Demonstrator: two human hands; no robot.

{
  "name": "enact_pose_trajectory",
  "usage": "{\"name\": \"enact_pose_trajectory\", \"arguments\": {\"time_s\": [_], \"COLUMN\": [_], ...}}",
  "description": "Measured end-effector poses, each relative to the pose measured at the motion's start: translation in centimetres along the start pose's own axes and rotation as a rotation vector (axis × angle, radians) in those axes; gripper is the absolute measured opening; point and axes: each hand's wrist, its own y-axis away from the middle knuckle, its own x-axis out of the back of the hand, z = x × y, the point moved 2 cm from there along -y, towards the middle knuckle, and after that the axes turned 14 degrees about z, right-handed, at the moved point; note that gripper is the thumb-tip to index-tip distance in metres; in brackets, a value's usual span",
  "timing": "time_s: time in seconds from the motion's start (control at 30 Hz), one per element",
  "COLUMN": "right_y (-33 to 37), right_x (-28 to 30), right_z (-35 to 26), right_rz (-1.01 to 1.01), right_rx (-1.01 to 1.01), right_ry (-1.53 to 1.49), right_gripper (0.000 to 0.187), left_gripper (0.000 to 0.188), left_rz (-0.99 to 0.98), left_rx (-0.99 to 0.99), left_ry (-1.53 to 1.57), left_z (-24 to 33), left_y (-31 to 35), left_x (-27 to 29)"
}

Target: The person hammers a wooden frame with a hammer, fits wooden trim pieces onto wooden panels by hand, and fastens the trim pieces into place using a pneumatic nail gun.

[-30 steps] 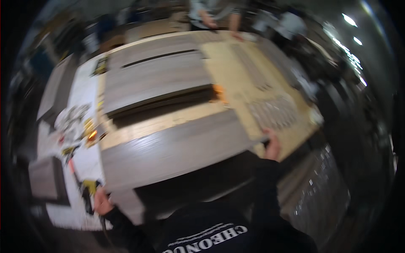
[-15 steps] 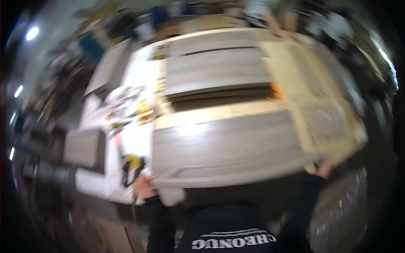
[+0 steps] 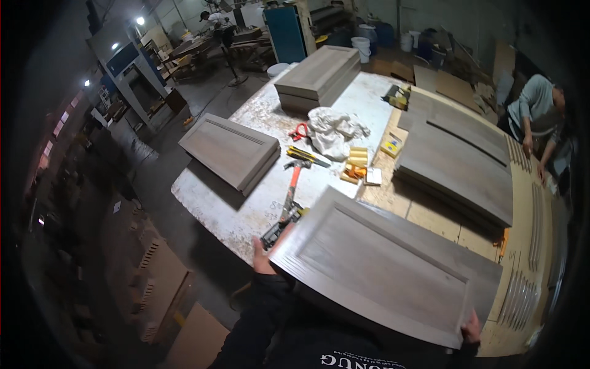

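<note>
A grey wooden cabinet door [image 3: 381,264] with a recessed panel is tilted in front of me, over another flat grey panel [image 3: 488,273] partly hidden beneath it. My left hand [image 3: 264,263] is closed on the door's left end, thumb up, with some fingers hidden. At the opposite end, my right hand [image 3: 471,329] grips the near right corner. Close beyond my left hand lies a black nail gun [image 3: 279,232], and past it a claw hammer [image 3: 292,184] with a red-orange handle section.
Grey doors lie in a stack [image 3: 455,163] on the right, another stack [image 3: 316,77] at the back and a smaller stack [image 3: 230,150] at left. A white cloth [image 3: 335,132], red-handled tool [image 3: 299,131] and yellow knife [image 3: 307,157] share the white table [image 3: 215,206]. A person [image 3: 534,107] works far right.
The view has turned left and sharpened. The door, lying nearly flat along the table's near side before, now slants with its near edge toward my body; both hands stay at its ends.
</note>
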Motion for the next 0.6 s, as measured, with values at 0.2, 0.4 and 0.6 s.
{"name": "enact_pose_trajectory", "arguments": {"time_s": [0.2, 0.4, 0.6], "right_y": [-0.2, 2.6, 6.9], "right_x": [-29.8, -52.8, -70.7], "right_z": [-7.1, -16.2, -21.0], "right_rz": [-0.15, -0.189, -0.123], "right_rx": [0.16, 0.544, 0.565], "right_ry": [-0.136, -0.325, -0.271], "right_gripper": [0.09, 0.088, 0.099], "left_gripper": [0.063, 0.048, 0.075], "left_rz": [-0.013, 0.562, 0.836], "left_rx": [-0.404, -0.731, -1.033], "left_ry": [0.133, -0.192, -0.879], "left_z": [13.3, 25.2, 39.4], "left_y": [-9.1, -18.9, -25.2], "left_x": [6.3, 10.4, 13.6]}}
